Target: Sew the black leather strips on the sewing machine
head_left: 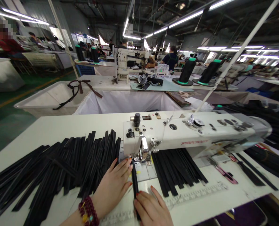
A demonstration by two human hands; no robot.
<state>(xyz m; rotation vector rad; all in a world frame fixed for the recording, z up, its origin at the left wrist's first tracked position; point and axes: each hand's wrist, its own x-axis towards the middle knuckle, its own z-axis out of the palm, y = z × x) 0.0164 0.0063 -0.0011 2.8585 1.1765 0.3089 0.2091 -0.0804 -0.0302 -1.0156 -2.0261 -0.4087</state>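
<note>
A narrow black strip (pixel 135 177) runs lengthwise toward me from under the presser foot of a white sewing machine (pixel 167 135). My left hand (pixel 117 182), with a dark red bead bracelet (pixel 89 212) at the wrist, lies flat left of the strip. Its outstretched fingertips touch the strip's edge close to the foot. Nearer to me, my right hand (pixel 153 205) has its fingers bent over the strip's lower end and grips it. Left of the machine lies a large loose pile of black strips (pixel 68 163). More black strips (pixel 177 169) lie side by side beneath the machine arm.
Pink-handled snips (pixel 224 172) and a ruler (pixel 198 191) lie on the right of the table (pixel 57 125). Behind it stand a white-lined bin (pixel 125 102), another sewing machine (pixel 130 62) and black thread cones (pixel 188 70). Several people are farther back.
</note>
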